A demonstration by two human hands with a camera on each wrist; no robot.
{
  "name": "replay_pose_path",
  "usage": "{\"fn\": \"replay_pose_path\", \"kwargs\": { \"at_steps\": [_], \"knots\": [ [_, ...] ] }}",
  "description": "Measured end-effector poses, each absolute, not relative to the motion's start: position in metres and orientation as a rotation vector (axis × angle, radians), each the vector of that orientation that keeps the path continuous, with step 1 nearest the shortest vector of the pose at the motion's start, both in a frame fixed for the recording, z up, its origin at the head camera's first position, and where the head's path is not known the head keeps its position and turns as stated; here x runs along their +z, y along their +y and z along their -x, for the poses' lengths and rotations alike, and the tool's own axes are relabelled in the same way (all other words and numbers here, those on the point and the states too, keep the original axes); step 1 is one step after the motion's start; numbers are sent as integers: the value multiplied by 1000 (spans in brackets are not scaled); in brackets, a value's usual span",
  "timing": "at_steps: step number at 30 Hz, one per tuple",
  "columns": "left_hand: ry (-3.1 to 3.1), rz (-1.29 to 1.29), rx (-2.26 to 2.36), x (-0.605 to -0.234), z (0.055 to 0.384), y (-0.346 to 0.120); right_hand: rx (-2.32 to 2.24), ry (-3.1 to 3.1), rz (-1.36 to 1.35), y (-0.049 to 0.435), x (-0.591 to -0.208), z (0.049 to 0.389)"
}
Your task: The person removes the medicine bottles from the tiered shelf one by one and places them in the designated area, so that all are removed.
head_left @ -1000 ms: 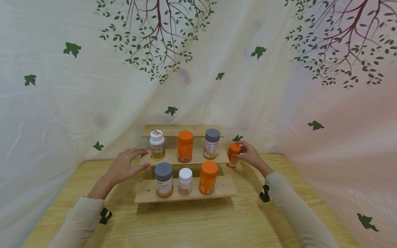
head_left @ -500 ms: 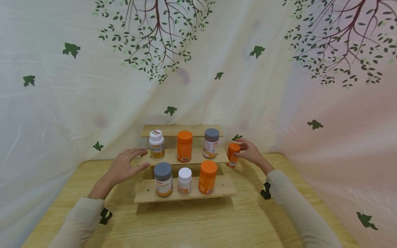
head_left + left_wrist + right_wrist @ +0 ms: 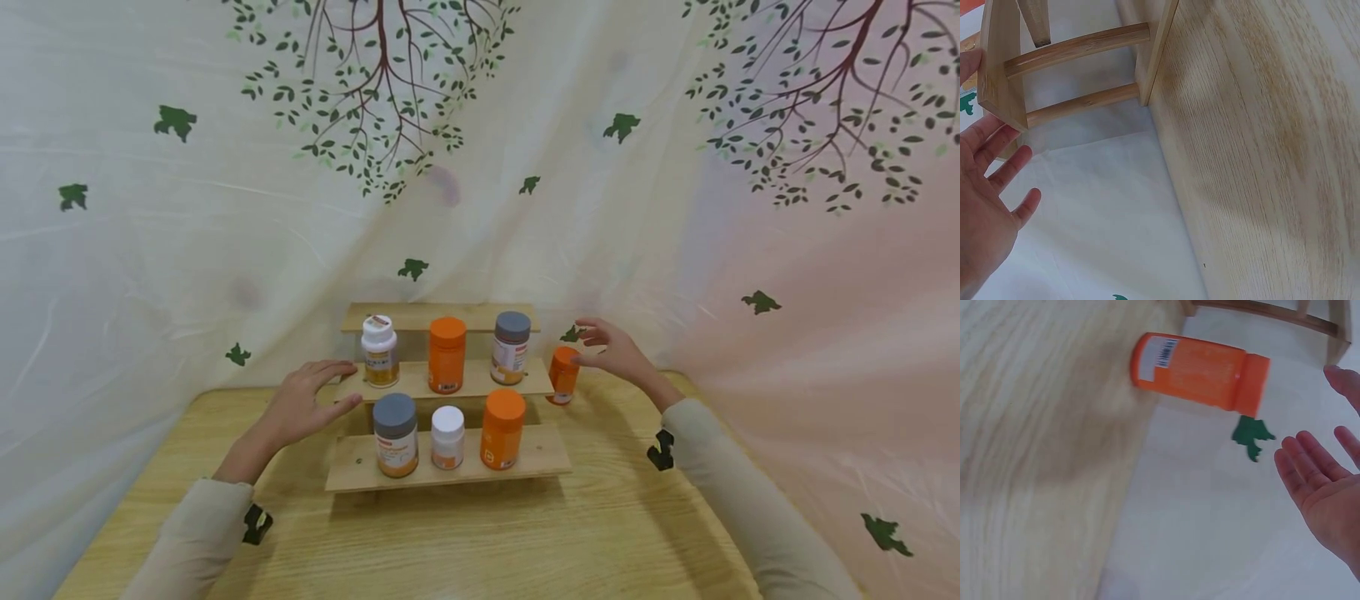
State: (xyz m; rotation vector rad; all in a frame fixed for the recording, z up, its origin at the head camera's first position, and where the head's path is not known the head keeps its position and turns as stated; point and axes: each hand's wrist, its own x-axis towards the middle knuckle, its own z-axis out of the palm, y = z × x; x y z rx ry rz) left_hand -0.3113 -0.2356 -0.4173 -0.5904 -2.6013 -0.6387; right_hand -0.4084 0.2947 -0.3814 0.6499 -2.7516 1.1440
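Observation:
A wooden tiered shelf (image 3: pixel 551 454) stands on the table and bears several pill bottles. At its left end is my left hand (image 3: pixel 298 404), fingers extended; in the left wrist view, fingertips (image 3: pixel 1007 134) meet the corner of a shelf board (image 3: pixel 1000 81). An orange bottle (image 3: pixel 564 377) stands upright on the table by the shelf's right end. My right hand (image 3: pixel 617 350) is above and to the right of it, holding nothing. The right wrist view has the whole orange bottle (image 3: pixel 1197 372) apart from the spread fingers (image 3: pixel 1310 459).
On the middle tier are a white bottle (image 3: pixel 380 354), an orange bottle (image 3: pixel 447 358) and a grey-capped jar (image 3: pixel 512 350). The lowest tier carries a grey-capped jar (image 3: pixel 396 437), a small white bottle (image 3: pixel 447 439) and an orange bottle (image 3: pixel 502 433). A leaf-printed curtain (image 3: pixel 300 225) hangs behind.
My right hand has let go of the orange bottle on the table and moved up and to the right. My left hand has stayed at the shelf's left end.

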Motion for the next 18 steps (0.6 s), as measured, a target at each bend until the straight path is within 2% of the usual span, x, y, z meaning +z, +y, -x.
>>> {"fn": "replay_pose_path", "kwargs": {
  "at_steps": [10,18],
  "knots": [
    [-2615,577,-646,-417,312,-236,1178,-2674,-688,279,-329,402],
    [-2604,589,-647,-418,314,-236,1292,-2601,-744,262,-311,396]
  ]
}}
